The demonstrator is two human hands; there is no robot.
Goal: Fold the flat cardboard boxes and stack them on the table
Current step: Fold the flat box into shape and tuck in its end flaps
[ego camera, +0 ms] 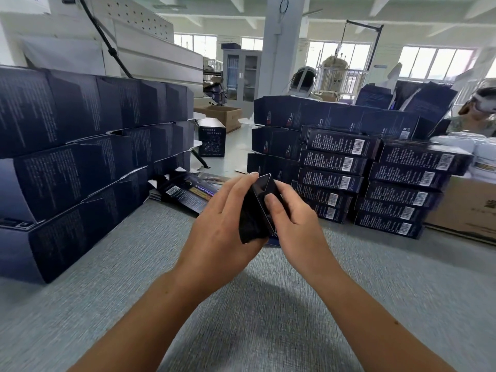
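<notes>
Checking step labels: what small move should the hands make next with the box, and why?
Probably tuck the upper flap shut: the left hand and right hand both grip the dark box above the table, that flap appears raised, so it likely isn't ready for the folded stack yet.

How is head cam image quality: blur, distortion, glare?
Head view: wide-angle bowing at edges, left stack of dark blue cardboard boxes leans; far windows blown out; small dark cardboard box gripped by left hand and right hand slightly blurred; soft arm shadow on grey table.
</notes>
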